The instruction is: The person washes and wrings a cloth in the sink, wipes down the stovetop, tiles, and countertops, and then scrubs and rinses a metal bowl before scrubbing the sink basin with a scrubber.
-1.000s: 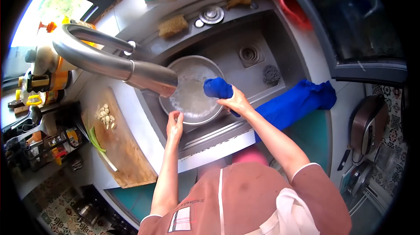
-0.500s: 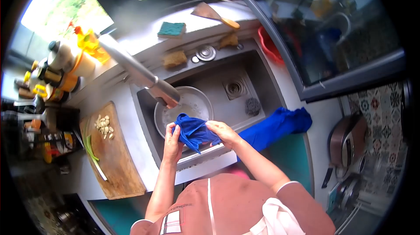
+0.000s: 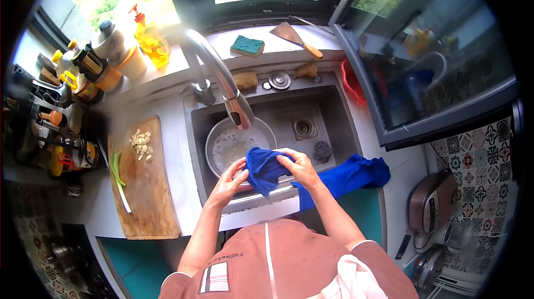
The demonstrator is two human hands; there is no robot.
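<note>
Both my hands hold a bunched blue cloth [image 3: 263, 170] above the front of the sink. My left hand [image 3: 228, 184] pinches its left side, and my right hand [image 3: 300, 166] grips the upper right side. Beneath and behind the cloth, a round metal basin [image 3: 270, 135] with sudsy water sits in the sink [image 3: 340, 111]. The faucet's spout [image 3: 236, 109] hangs over this basin. Another piece of blue fabric [image 3: 351, 178] drapes over the sink's front right edge, close to my right forearm.
On the left lies a wooden cutting board [image 3: 147, 199] with garlic cloves [image 3: 141, 143] and a scallion [image 3: 118, 176]. The sill holds a green sponge [image 3: 247, 46], a scraper [image 3: 295, 37] and a yellow soap bottle [image 3: 151, 43]. An open window pane [image 3: 428, 71] juts in from the right, above a red basin [image 3: 351, 85].
The camera view has shifted, showing more of the windows and faucet. Between my hands the cloth has changed shape and looks more gathered. Both hands still hold it.
</note>
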